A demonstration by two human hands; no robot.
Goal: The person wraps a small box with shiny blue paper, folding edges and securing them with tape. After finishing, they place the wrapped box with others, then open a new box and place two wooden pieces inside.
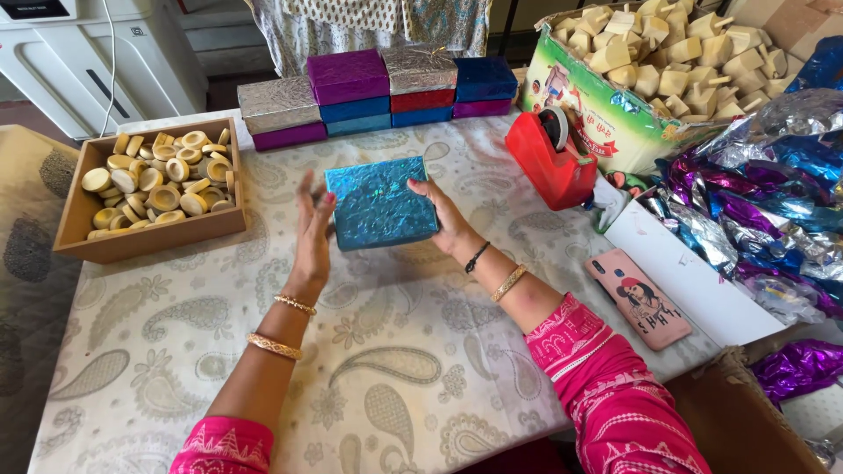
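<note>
Two hands: left hand (313, 235), right hand (443, 213). One blue foil-wrapped box (380, 204) sits between them. Nine more wrapped boxes (378, 95) stand stacked behind (two silver, three purple, three blue, one red). One red tape dispenser (551, 164), one phone (638, 298), one wooden tray (79, 215) of rings too many to count.

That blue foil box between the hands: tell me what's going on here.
A person in pink sleeves holds a box wrapped in blue foil above the paisley tablecloth, the left hand and right hand at its sides. Behind it sit stacked wrapped boxes in silver, purple, blue and red. A wooden tray of rings lies left, a red tape dispenser right, with loose foil sheets and a phone nearby.
</note>
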